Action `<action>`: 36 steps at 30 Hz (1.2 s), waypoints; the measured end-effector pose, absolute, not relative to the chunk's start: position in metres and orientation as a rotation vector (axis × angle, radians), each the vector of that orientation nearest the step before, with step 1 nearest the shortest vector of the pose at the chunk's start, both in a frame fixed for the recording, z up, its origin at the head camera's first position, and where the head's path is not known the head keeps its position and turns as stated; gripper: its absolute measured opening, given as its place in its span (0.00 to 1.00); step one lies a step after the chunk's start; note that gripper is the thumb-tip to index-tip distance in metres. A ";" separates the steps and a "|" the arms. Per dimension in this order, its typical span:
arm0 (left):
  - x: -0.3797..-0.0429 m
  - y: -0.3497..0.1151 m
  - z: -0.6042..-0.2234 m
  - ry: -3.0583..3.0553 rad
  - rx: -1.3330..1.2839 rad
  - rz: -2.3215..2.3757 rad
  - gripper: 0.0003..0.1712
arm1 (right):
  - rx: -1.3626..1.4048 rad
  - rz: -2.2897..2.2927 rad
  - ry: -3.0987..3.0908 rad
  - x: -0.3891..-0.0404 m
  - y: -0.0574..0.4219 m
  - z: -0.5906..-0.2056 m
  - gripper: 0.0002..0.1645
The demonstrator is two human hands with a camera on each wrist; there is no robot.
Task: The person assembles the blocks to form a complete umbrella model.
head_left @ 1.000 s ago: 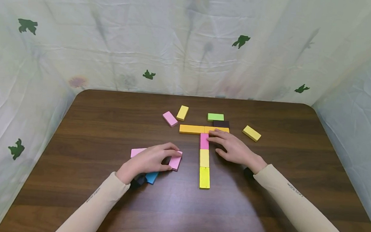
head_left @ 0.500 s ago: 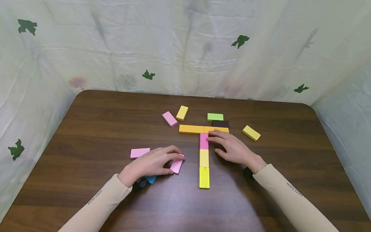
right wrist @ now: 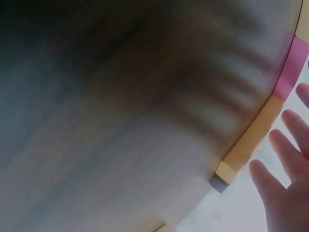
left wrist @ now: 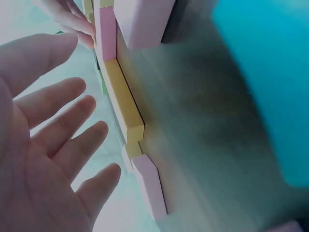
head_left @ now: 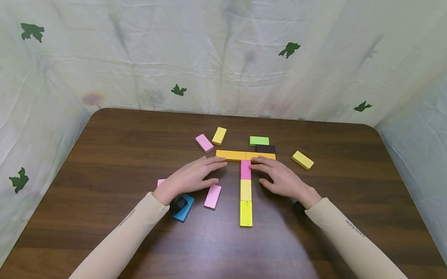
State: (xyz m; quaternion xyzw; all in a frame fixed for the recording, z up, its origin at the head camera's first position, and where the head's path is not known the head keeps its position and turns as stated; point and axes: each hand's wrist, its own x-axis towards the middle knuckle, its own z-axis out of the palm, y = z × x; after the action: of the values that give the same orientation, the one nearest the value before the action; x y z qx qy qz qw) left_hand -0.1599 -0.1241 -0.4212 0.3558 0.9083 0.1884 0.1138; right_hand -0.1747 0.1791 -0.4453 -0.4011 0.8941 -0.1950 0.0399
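Note:
My left hand [head_left: 191, 176] hovers with spread, relaxed fingers and holds nothing. Its fingertips reach toward the left orange block [head_left: 231, 156]. Just below its thumb lies a light pink block [head_left: 212, 197], tilted on the table. Under the wrist are a blue block [head_left: 184, 209] and another light pink block [head_left: 161, 182], partly covered. My right hand [head_left: 283, 178] is relaxed, its fingertips by the deep pink block [head_left: 246, 170] and overlapping the right orange block [head_left: 259, 155]. Below the deep pink block, a pale yellow block [head_left: 245, 190] and a bright yellow block [head_left: 246, 213] continue the column.
A black block [head_left: 265, 149] and a green block [head_left: 259, 141] lie behind the orange row. Farther out are a pink block [head_left: 204, 143] and yellow blocks, one at the back [head_left: 219, 136] and one at right [head_left: 303, 160]. A curtain [head_left: 230, 49] hangs behind the table.
My left hand has let go of the light pink block after shifting it slightly toward me, then moved up and away toward the orange row. My right hand has stayed in place.

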 end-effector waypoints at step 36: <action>-0.213 -0.133 -0.432 2.723 0.842 0.562 0.29 | -1.238 -0.589 2.780 -0.175 0.184 -0.448 0.26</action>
State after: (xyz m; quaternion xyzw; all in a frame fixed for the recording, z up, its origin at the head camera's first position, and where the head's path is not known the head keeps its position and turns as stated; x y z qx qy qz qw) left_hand -0.2127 -0.1327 -0.4319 0.2877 0.9308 0.1921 0.1178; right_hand -0.1750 0.1841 -0.4475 -0.3994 0.8967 -0.1899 0.0207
